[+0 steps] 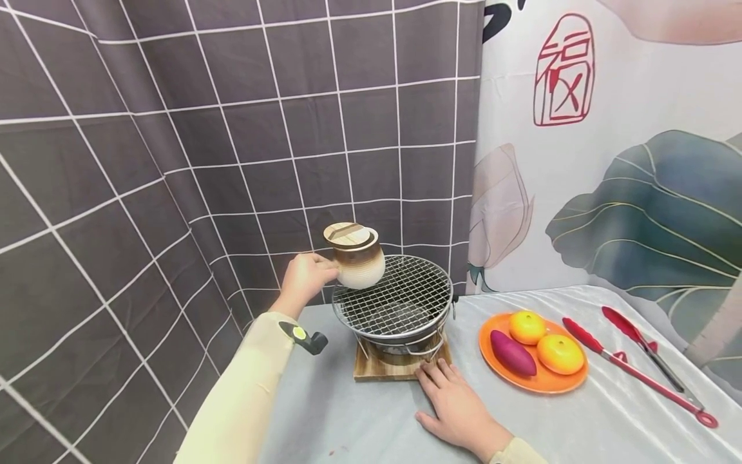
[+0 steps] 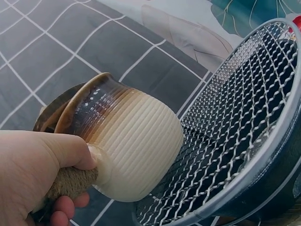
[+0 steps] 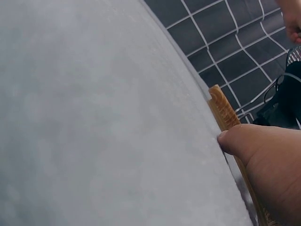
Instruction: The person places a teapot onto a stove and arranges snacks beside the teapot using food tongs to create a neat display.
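My left hand (image 1: 307, 277) grips the twine-wrapped side handle (image 2: 73, 182) of a small ceramic pot (image 1: 362, 269), brown at the rim and ribbed cream below. The pot is tilted, and its wooden lid (image 1: 346, 233) sits askew at the mouth. Under and beside it is the wire grill mesh (image 1: 406, 290) of a round tabletop stove; whether the pot touches the mesh I cannot tell. A wooden board (image 1: 371, 368) lies beneath the stove. My right hand (image 1: 455, 407) rests palm down on the table, fingertips at the board's front edge.
Right of the stove, an orange plate (image 1: 545, 386) bears two orange citrus fruits (image 1: 560, 354) and a purple sweet potato (image 1: 513, 353). Red-tipped tongs (image 1: 637, 370) lie further right on the pale tablecloth (image 1: 324, 412). A dark grid-patterned curtain (image 1: 290, 129) hangs close behind and at the left.
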The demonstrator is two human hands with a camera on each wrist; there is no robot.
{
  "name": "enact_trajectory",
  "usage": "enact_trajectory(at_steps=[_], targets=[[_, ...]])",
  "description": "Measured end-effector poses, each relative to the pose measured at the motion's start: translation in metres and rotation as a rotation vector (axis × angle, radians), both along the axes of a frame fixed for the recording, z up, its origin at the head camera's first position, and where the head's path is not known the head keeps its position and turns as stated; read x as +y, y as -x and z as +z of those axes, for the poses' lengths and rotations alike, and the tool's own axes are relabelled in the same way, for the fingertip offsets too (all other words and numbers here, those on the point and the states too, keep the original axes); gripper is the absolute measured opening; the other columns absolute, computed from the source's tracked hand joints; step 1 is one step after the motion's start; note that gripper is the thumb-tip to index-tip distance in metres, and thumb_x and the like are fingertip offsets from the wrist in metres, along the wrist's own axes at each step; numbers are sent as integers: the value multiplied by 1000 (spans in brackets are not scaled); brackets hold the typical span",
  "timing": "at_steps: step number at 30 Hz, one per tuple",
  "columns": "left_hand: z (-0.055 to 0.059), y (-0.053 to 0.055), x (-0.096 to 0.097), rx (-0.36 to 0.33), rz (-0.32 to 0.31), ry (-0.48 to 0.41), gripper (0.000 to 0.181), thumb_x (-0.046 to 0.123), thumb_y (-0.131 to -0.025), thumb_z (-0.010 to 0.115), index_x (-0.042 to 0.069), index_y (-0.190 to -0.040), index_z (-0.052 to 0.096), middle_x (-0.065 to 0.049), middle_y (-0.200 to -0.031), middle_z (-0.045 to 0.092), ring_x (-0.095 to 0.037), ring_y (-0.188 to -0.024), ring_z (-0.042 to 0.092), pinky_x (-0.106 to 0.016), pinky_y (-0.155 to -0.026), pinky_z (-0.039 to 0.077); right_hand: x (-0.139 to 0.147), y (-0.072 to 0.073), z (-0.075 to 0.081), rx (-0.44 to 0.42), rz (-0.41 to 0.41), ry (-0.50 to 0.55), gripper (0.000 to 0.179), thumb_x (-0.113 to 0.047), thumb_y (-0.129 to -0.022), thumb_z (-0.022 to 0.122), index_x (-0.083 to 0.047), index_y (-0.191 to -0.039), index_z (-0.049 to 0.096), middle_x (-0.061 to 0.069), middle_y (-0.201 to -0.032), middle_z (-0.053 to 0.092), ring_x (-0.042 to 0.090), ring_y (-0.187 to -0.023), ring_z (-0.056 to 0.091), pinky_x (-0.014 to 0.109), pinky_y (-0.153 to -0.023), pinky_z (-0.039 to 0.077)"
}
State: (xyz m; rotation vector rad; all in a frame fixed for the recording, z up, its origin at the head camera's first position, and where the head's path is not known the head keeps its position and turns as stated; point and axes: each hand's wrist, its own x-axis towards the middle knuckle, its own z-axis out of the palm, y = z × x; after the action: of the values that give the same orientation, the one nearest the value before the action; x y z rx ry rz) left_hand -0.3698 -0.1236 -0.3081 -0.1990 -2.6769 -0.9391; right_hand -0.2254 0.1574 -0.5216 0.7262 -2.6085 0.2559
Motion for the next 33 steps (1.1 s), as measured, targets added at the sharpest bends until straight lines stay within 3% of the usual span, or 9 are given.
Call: enact_trajectory(at_steps=[5,15,25,33], targets=[[-4,2,1,2,0,10,32,31,-80,77,7,-101,78,-8,-100,77,-25,-86,70,-40,-78,59,0,0,0,3,1,1,72,-47,-83,74,-1,-136,60,16,-137,59,49,-128,52,61,-106,44],[-6,7,4,11,-3,20,30,30,-79,76,7,-99,78,-6,-95,77,-20,-73,66,-33,-65,56,0,1,-1,27,14,7,72,-47,-83,75,0,-136,61,17,-137,59,50,-126,53,62,-105,44],[-9,8,6,-3,2,27,34,31,-79,76,6,-103,78,-7,-99,77,-21,-78,67,-33,-67,55,0,2,-3,32,22,9,72,-46,-82,75,0,-136,60,17,-136,59,50,-126,53,63,-106,43],[-9,8,9,-20,4,12,37,33,-80,77,6,-106,77,-8,-101,77,-22,-79,67,-34,-68,57,3,5,-9,87,21,11,73,-47,-80,77,1,-134,62,17,-134,60,50,-124,54,63,-104,45]])
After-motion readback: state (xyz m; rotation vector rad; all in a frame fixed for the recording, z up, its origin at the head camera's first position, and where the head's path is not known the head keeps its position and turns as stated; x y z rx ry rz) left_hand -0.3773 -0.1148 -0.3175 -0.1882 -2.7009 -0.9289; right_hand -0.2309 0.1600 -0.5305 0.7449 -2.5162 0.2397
